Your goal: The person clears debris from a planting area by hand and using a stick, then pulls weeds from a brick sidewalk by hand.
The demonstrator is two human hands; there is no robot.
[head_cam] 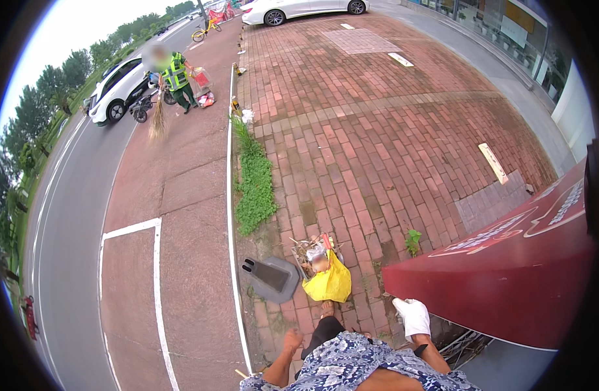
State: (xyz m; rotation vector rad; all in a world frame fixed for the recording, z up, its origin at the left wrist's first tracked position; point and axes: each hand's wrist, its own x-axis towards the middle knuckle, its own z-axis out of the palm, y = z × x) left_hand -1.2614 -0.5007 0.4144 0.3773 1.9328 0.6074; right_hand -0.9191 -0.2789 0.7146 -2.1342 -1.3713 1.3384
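Observation:
My left hand (293,338) is bare and hangs beside my hip; its fingers look curled, and a thin stick end shows near that forearm, but what the hand grips cannot be made out. My right hand (412,316), in a white glove, is at the lower corner of a large red printed panel (485,293); its fingers are bent, and whether they hold the edge is unclear. Before my foot, a yellow plastic bag (331,281) lies against a dustpan-like container heaped with dry twigs and litter (307,254).
A grey rubber base (275,278) stands left of the bag, beside a white line and green weeds (254,190). Farther off, a person in a reflective vest (175,73) holds a straw broom (157,119) near a white car (116,93). Another white car (304,10) stands on the brick paving.

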